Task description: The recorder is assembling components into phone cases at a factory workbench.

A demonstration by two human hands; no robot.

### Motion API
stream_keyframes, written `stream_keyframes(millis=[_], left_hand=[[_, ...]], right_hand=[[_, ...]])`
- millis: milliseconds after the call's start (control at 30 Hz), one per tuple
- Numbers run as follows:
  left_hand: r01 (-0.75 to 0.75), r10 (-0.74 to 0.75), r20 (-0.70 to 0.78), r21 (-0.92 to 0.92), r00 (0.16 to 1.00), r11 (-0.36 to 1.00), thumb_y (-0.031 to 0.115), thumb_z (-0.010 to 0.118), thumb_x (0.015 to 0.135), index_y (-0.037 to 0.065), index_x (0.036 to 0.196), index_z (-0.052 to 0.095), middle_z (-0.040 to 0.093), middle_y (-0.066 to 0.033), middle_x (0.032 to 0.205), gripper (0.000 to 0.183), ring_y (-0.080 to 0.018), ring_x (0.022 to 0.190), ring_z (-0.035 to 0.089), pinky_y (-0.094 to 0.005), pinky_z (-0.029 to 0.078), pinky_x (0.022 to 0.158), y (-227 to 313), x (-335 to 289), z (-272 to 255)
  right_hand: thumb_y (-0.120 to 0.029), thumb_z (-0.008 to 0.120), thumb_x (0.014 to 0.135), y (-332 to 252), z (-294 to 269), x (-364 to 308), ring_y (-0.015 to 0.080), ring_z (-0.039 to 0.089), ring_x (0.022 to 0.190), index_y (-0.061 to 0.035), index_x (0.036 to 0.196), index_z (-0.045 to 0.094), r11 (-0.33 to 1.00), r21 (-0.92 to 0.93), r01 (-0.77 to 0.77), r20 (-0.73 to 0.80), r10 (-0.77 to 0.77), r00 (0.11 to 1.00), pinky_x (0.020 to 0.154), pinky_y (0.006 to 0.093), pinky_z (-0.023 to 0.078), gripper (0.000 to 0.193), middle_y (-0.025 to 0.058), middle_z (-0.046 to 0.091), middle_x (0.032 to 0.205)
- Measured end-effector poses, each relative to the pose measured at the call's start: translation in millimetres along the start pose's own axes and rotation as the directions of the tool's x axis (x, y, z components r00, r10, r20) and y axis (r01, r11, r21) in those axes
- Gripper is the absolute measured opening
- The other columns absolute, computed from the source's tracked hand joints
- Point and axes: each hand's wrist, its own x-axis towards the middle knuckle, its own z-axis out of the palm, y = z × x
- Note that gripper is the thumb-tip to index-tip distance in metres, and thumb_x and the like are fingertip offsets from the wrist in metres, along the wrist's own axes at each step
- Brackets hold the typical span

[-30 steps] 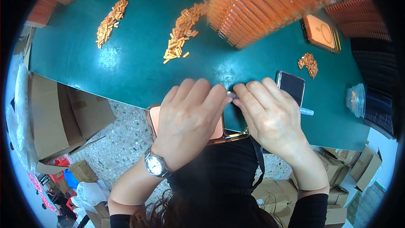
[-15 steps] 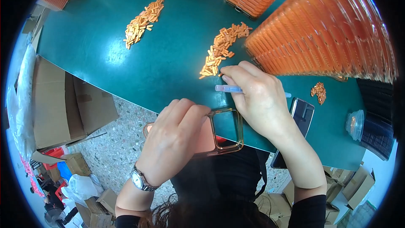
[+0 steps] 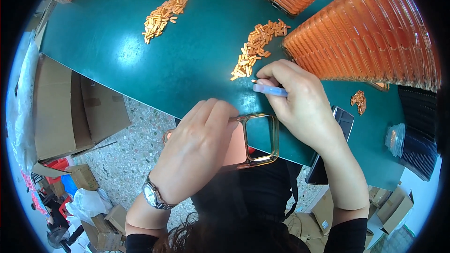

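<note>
Lying long axis sideways, the case (image 3: 234,151), gripped by the left hand (image 3: 199,133), sits bodyward-left of the right hand (image 3: 300,100), which holds a pen (image 3: 272,90), a chip (image 3: 254,81) at its fingertips.

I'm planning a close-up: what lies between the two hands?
Between the left hand and right hand, which grips a bluish tube, the head view shows the windowed end of the phone case.

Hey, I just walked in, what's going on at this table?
A person's left hand grips an orange-framed phone case at the near edge of the green table. Their right hand holds a blue pen-like tool close to a pile of small orange pieces. A second pile lies farther left, and a tall orange stack stands at right.
</note>
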Motion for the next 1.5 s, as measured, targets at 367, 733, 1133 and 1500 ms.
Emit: stream_keyframes(millis=[367, 733, 1133, 1500], left_hand=[[0.053, -0.052, 0.050, -0.023, 0.997, 0.998, 0.003, 0.065, 0.099, -0.002, 0.102, 0.064, 0.066, -0.0195, 0.094, 0.007, -0.0411, 0.091, 0.066, -0.0458, 0.054, 0.081, -0.5, 8.7, -7.5], [0.056, -0.052, 0.062, -0.065, 0.997, 0.996, 0.007, 0.069, 0.097, -0.002, 0.101, 0.061, 0.066, -0.0229, 0.097, 0.013, -0.0438, 0.095, 0.065, -0.0501, 0.053, 0.082, 1.8, 8.6, -4.4], [0.046, -0.047, 0.014, 0.053, 0.999, 0.998, 0.007, 0.069, 0.096, 0.000, 0.099, 0.060, 0.065, -0.0205, 0.094, 0.012, -0.0421, 0.091, 0.065, -0.0505, 0.054, 0.079, -1.7, 6.6, 5.1], [-0.038, 0.053, -0.077, 0.183, 0.996, 0.982, 0.007, 0.073, 0.092, 0.002, 0.096, 0.056, 0.061, -0.0156, 0.090, 0.018, -0.0363, 0.087, 0.064, -0.0472, 0.054, 0.077, -2.8, 2.1, 17.7]], right_hand=[[-0.005, 0.077, 0.085, -1.6, -8.5, -3.4, 0.0348, 0.065, 0.076, -0.0004, 0.095, 0.067, 0.962, 0.073, 0.263, 0.033, -0.266, 0.963, 0.069, 0.0416, 0.055, 0.014, 0.0134, 0.063, 0.087], [-0.011, 0.073, 0.071, -5.5, 16.1, -21.4, 0.0176, 0.058, 0.067, -0.0095, 0.078, 0.055, 0.724, -0.362, 0.586, -0.012, -0.633, 0.774, 0.053, 0.0322, 0.052, 0.019, 0.0046, 0.052, 0.080], [-0.008, 0.072, 0.078, -12.3, 11.0, -19.3, 0.0251, 0.068, 0.073, -0.0045, 0.088, 0.058, 0.863, -0.253, 0.438, 0.060, -0.438, 0.897, 0.058, 0.0391, 0.057, 0.018, 0.0085, 0.056, 0.087], [-0.012, 0.078, 0.084, -5.0, 0.3, -32.2, 0.0233, 0.066, 0.087, 0.0007, 0.113, 0.071, 0.871, -0.294, 0.393, 0.075, -0.390, 0.918, 0.063, 0.0363, 0.057, 0.032, 0.0072, 0.062, 0.100]])
